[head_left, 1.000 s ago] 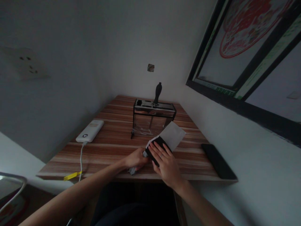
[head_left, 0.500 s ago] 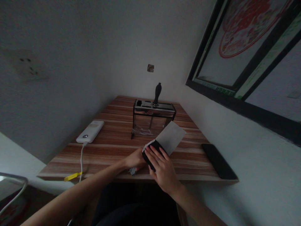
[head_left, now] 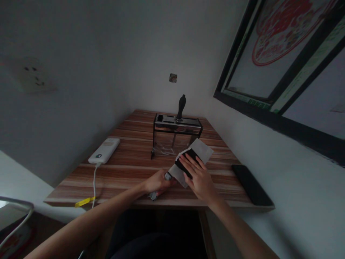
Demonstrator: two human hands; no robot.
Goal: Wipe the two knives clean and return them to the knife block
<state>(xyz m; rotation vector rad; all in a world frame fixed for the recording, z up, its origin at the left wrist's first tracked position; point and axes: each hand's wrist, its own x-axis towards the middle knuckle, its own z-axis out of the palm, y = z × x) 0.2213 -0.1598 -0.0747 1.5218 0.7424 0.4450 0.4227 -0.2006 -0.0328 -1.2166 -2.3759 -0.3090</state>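
My left hand (head_left: 159, 181) is closed round the handle of a cleaver (head_left: 204, 149) near the table's front edge. A crumpled grey end (head_left: 152, 195) sticks out below the fist. The wide, pale blade points up and to the right, away from me. Against the middle of the blade my right hand (head_left: 198, 177) presses a black cloth (head_left: 185, 166) with a white edge, its fingers laid along the cloth. Blade shows on both sides of the cloth. Behind it stands a clear-sided knife block (head_left: 175, 138) with a black-handled tool (head_left: 181, 107) upright in its top.
On the wood-grain table (head_left: 129, 169), a white power bank (head_left: 104, 150) lies at the left, with a white cable (head_left: 94, 183) and yellow tag (head_left: 84, 201) hanging over the front edge. A black phone (head_left: 252, 184) lies near the right edge, beside the wall.
My right hand and the black cloth have slid up the blade, away from my left hand, baring the part of the blade by the handle. The left hand has stayed in place.
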